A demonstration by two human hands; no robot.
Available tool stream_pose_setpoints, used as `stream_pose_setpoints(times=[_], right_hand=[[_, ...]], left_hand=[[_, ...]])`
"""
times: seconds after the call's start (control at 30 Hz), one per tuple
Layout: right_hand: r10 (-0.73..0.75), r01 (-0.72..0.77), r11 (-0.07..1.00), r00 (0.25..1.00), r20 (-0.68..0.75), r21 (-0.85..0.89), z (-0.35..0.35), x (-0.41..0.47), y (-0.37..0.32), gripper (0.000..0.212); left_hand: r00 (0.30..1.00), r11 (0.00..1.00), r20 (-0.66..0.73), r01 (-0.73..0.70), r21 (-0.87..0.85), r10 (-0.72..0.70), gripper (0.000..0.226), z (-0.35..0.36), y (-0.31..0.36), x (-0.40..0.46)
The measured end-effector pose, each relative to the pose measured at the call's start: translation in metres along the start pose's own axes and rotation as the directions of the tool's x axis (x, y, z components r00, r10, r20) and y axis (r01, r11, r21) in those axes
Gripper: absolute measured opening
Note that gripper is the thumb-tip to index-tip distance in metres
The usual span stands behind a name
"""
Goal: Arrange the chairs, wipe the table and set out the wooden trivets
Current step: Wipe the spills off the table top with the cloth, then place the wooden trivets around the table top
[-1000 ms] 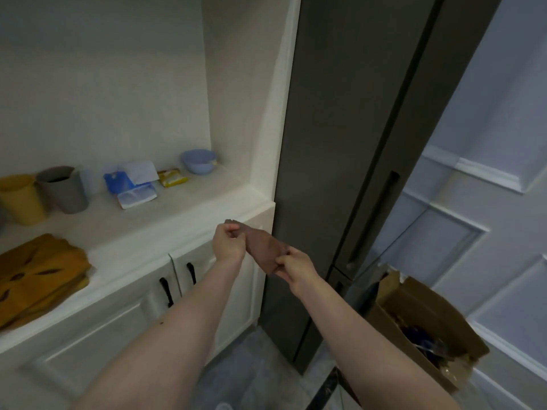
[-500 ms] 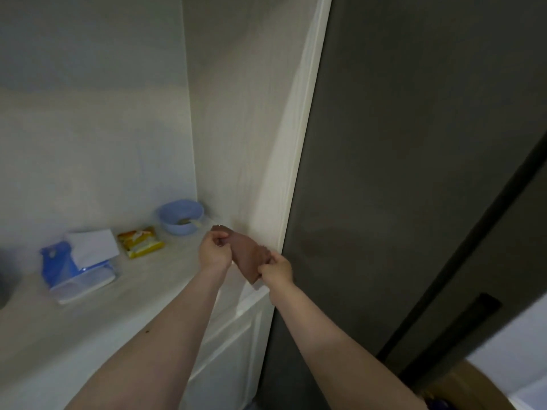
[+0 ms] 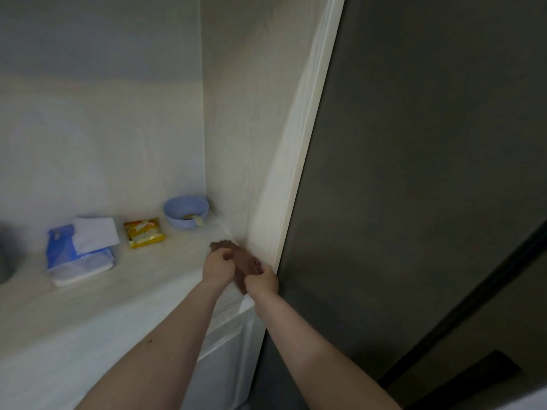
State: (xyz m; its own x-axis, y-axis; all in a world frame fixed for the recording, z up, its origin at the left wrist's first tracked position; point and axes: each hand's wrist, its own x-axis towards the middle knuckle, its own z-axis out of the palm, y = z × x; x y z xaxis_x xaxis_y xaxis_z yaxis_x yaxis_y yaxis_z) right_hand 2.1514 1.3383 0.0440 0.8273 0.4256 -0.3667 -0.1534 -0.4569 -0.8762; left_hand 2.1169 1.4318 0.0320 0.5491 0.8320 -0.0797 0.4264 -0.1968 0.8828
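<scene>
Both of my hands hold a small brown cloth (image 3: 241, 258) just above the right end of the pale counter (image 3: 103, 306). My left hand (image 3: 217, 266) pinches its far left edge. My right hand (image 3: 262, 281) grips its near right corner, close to the cabinet's side panel (image 3: 266, 173). The cloth is stretched between the two hands, and its lower part is hidden behind them. No chairs, table or wooden trivets are in view.
On the counter stand a blue bowl (image 3: 186, 213) in the back corner, a yellow snack packet (image 3: 144, 236) and a blue tissue pack (image 3: 80, 253). A tall dark cabinet door (image 3: 414, 173) fills the right side. White cupboard doors (image 3: 225, 350) lie below the counter.
The view has swung left and closer to the counter. Both hands carried the brown cloth from in front of the cupboard up to the counter's right corner, keeping their hold.
</scene>
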Motion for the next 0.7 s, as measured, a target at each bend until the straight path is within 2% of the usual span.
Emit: stream_pose_setpoints(times=[0.07,0.17,0.33,0.47,0.7], right_hand=[[-0.031,0.031,0.998,1.000,0.000,-0.046,-0.002,-0.006,0.000,0.048],[-0.135,0.141,0.983,0.989,0.057,-0.119,-0.009,-0.023,-0.001,0.048],[-0.170,0.209,0.970,0.947,0.273,-0.121,0.000,-0.054,0.008,0.051],[-0.167,0.223,0.965,0.928,0.333,-0.136,0.022,-0.078,0.008,0.048],[-0.194,0.315,0.937,0.827,0.527,-0.150,0.085,-0.132,-0.002,0.050]], left_hand=[[0.999,1.000,-0.052,-0.012,-0.026,0.011,0.051,-0.004,0.003,-0.017],[0.983,0.997,-0.177,0.044,-0.056,-0.054,0.033,-0.011,0.000,-0.038],[0.921,0.983,-0.347,0.149,-0.104,-0.177,0.037,-0.039,-0.021,-0.084],[0.874,0.967,-0.417,0.205,-0.152,-0.250,0.038,-0.072,-0.038,-0.119],[0.715,0.932,-0.598,0.267,-0.245,-0.362,0.041,-0.156,-0.065,-0.168]])
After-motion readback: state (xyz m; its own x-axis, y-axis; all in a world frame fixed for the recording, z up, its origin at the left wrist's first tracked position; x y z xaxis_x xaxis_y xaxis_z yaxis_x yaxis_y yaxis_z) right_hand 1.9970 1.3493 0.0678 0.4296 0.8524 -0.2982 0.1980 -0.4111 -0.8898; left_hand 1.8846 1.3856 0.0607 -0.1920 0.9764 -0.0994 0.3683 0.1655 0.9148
